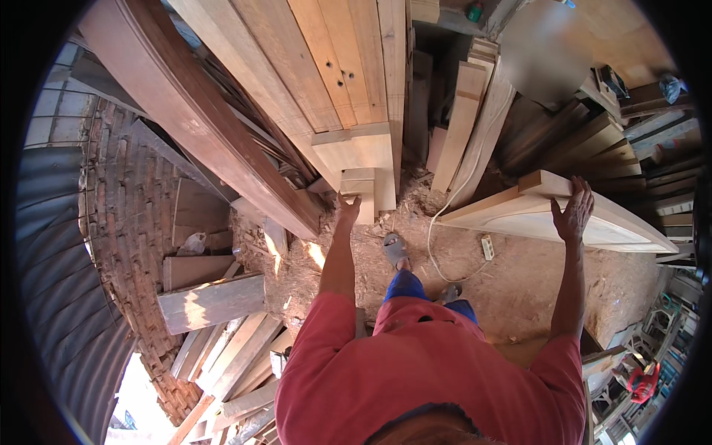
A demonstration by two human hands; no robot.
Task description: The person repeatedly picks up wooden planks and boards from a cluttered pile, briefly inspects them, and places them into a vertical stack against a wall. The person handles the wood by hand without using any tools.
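My left hand is at the near end of a small pale wooden block, with thumb and fingers on either side of its edge. The block sits against a short wooden crosspiece at the end of long wooden boards, which show a few dark holes. On the right, my right hand grips the end of a thick light wooden piece, thumb apart from the fingers. That piece rests along the upper edge of a pale wooden panel; where the fingertips press is partly hidden.
A long reddish-brown beam slants along the left. Planks lean at the back. A white cable runs to a power strip on the sawdust-strewn floor. Timber offcuts pile up lower left, and a red tool lies lower right.
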